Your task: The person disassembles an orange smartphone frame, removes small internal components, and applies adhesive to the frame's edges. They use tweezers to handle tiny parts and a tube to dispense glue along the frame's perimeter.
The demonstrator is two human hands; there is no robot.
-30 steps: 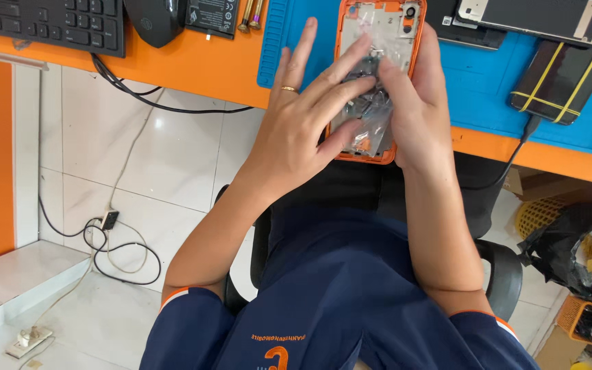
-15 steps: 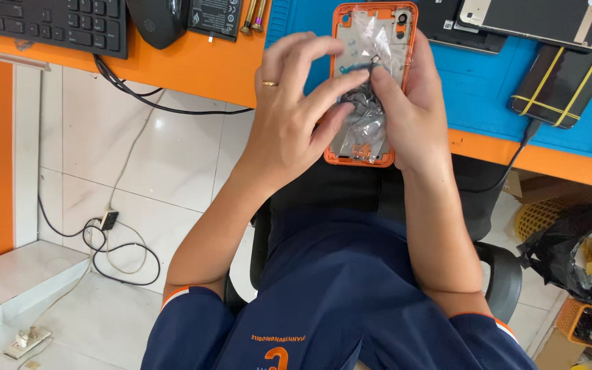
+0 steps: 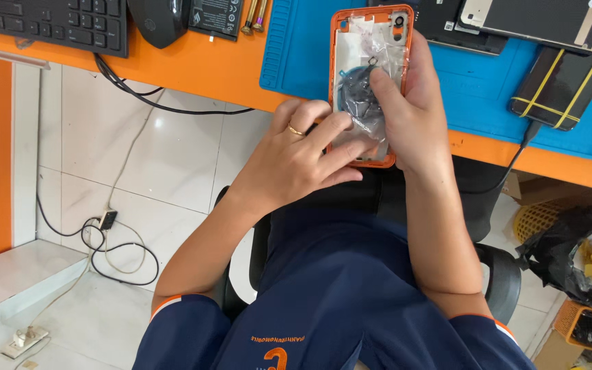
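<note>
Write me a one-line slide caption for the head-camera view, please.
Both hands, left hand and right hand, hold an orange phone back housing over a blue work mat.

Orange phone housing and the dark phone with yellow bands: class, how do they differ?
The orange phone housing is held up in both hands, left hand and right hand; the dark phone with yellow bands lies on the blue mat. The housing shows its inside, the dark phone is closed. Both are flat rectangles.

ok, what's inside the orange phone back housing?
Inside the orange housing: a dark round coil under crinkled clear film. The left hand and right hand cover its lower part, so nothing there can be seen.
</note>
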